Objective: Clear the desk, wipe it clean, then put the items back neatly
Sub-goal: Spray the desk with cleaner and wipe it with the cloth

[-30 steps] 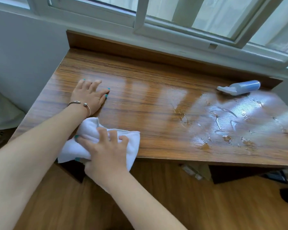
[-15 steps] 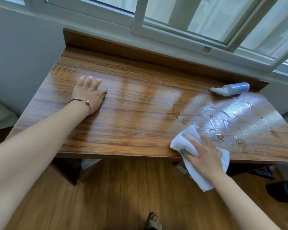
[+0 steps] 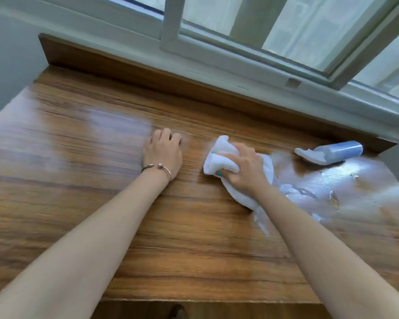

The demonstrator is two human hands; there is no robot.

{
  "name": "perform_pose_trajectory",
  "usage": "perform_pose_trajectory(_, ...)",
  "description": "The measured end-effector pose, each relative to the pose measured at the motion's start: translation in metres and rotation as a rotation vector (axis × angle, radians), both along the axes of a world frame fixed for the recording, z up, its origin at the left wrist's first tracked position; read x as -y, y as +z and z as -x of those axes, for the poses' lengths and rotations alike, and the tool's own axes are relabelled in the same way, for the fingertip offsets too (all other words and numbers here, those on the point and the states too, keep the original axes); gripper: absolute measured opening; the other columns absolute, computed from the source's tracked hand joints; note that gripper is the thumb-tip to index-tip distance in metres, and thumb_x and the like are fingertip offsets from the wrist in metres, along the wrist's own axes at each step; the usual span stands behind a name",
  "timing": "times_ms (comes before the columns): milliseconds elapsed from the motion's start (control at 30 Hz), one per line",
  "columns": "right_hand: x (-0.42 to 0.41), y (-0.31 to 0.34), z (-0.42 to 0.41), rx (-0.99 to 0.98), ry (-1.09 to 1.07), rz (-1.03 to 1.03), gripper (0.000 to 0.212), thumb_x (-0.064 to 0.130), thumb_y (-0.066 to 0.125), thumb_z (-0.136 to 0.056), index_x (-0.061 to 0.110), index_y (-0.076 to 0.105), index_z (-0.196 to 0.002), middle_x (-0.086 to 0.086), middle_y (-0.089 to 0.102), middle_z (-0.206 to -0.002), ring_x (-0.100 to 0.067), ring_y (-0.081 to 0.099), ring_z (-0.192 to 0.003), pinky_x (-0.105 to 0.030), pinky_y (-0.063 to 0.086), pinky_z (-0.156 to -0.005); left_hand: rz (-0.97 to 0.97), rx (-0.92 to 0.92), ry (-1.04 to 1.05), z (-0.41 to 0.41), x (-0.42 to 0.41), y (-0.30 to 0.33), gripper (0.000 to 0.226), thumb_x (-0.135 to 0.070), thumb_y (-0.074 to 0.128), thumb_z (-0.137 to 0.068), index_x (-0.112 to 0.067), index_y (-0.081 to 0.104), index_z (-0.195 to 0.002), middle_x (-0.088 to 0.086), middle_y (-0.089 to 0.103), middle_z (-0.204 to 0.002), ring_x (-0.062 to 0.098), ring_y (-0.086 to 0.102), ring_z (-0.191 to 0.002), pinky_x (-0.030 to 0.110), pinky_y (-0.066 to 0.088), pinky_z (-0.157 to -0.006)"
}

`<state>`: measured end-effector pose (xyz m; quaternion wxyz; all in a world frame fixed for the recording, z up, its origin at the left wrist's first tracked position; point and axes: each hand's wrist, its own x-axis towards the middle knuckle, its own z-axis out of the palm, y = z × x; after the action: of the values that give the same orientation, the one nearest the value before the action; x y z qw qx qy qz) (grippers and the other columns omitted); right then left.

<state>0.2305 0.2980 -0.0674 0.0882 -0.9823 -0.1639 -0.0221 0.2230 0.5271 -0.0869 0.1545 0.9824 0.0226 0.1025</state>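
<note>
Bright window (image 3: 286,31) daylight glares off the blurred desk (image 3: 78,146).

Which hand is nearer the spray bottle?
Right. The right hand, gripping the cloth, is just left of the bottle; the left hand lies farther left.

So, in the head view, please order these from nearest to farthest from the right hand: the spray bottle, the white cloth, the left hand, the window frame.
1. White cloth: in the grip of the right hand.
2. Left hand: flat on the desk, to its left.
3. Spray bottle: lying on its side, to the right near the back edge.
4. Window frame: behind the desk.
</note>
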Motion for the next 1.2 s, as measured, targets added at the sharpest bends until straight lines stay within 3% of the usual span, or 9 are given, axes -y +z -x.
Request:
perform_pose_trajectory(133,-0.016,-0.004,-0.106,0.032,0.014,0.096,0.039,0.052,0.055,-0.090,0.052,0.053,-0.129,0.005,0.039,-0.141,-0.028,0.038,-0.123,-0.045,0.030,-0.098,0.099,0.083,0.014,-0.002,0.000,-0.012,0.025,-0.027,0.052,-0.091,-0.021,0.062,-0.114,0.003,0.054,-0.121,0.026,0.043,-0.118,0.040,0.032,-0.093)
perform_pose_trajectory(267,-0.025,-0.002,-0.134,0.054,0.003,0.086,0.044,0.060,0.050,-0.090,0.039,0.058,-0.128,-0.001,0.042,-0.140,-0.030,0.039,-0.119,-0.049,0.035,-0.098,0.158,0.103,-0.020,0.001,0.000,-0.011,0.030,-0.033,0.052,-0.093,-0.023,0.062,-0.119,0.001,0.052,-0.125,0.022,0.041,-0.124,0.037,0.031,-0.099)
perform_pose_trajectory(533,0.016,0.002,0.041,0.023,0.181,-0.042,0.050,0.067,0.051,-0.080,0.048,0.057,-0.126,0.000,0.047,-0.140,-0.031,0.046,-0.121,-0.049,0.037,-0.094,0.140,0.097,0.024,0.002,0.005,-0.005,0.027,-0.025,0.054,-0.090,-0.022,0.063,-0.116,0.006,0.054,-0.123,0.028,0.045,-0.119,0.038,0.031,-0.098)
perform_pose_trajectory(667,0.035,-0.008,0.141,0.014,0.250,-0.123,0.056,0.056,0.062,-0.074,0.050,0.050,-0.129,0.001,0.048,-0.142,-0.031,0.046,-0.126,-0.049,0.035,-0.097,0.120,0.092,0.007,0.003,0.004,-0.002,0.026,-0.025,0.052,-0.091,-0.021,0.063,-0.115,0.006,0.055,-0.121,0.029,0.046,-0.114,0.040,0.033,-0.093)
perform_pose_trajectory(767,0.041,-0.010,0.154,-0.015,0.329,-0.186,0.055,0.051,0.068,-0.077,0.047,0.052,-0.129,0.001,0.047,-0.146,-0.029,0.043,-0.133,-0.051,0.034,-0.102,0.122,0.079,-0.006,0.004,0.000,-0.004,0.028,-0.025,0.050,-0.093,-0.021,0.062,-0.117,0.007,0.054,-0.122,0.029,0.045,-0.114,0.040,0.033,-0.094)
perform_pose_trajectory(967,0.042,-0.014,0.076,-0.007,0.302,-0.197,0.047,0.053,0.066,-0.079,0.044,0.061,-0.125,0.001,0.057,-0.135,-0.030,0.053,-0.122,-0.049,0.038,-0.100,0.116,0.079,-0.015,0.002,-0.001,-0.005,0.029,-0.025,0.049,-0.093,-0.020,0.061,-0.119,0.006,0.054,-0.122,0.028,0.045,-0.114,0.041,0.034,-0.093)
perform_pose_trajectory(1033,0.033,-0.011,0.027,0.009,0.266,-0.170,0.039,0.047,0.064,-0.080,0.041,0.065,-0.119,0.000,0.062,-0.121,-0.030,0.058,-0.110,-0.048,0.045,-0.090,0.110,0.085,-0.025,0.001,-0.001,-0.006,0.030,-0.027,0.049,-0.093,-0.021,0.061,-0.119,0.005,0.054,-0.122,0.028,0.045,-0.115,0.040,0.033,-0.094)
perform_pose_trajectory(1100,0.015,-0.003,-0.030,0.018,0.180,-0.116,0.034,0.044,0.057,-0.082,0.036,0.067,-0.113,0.003,0.063,-0.114,-0.028,0.059,-0.103,-0.047,0.048,-0.080,0.112,0.111,-0.067,0.002,-0.001,-0.006,0.030,-0.033,0.050,-0.091,-0.024,0.062,-0.117,0.002,0.054,-0.124,0.025,0.044,-0.118,0.038,0.030,-0.096)
perform_pose_trajectory(1200,-0.004,0.001,-0.106,0.074,0.001,0.014,0.039,0.051,0.049,-0.087,0.037,0.060,-0.122,0.005,0.058,-0.119,-0.028,0.055,-0.106,-0.044,0.046,-0.082,0.128,0.093,-0.164,0.002,0.000,-0.005,0.034,-0.040,0.051,-0.092,-0.028,0.060,-0.122,-0.003,0.051,-0.129,0.020,0.040,-0.125,0.034,0.027,-0.102)
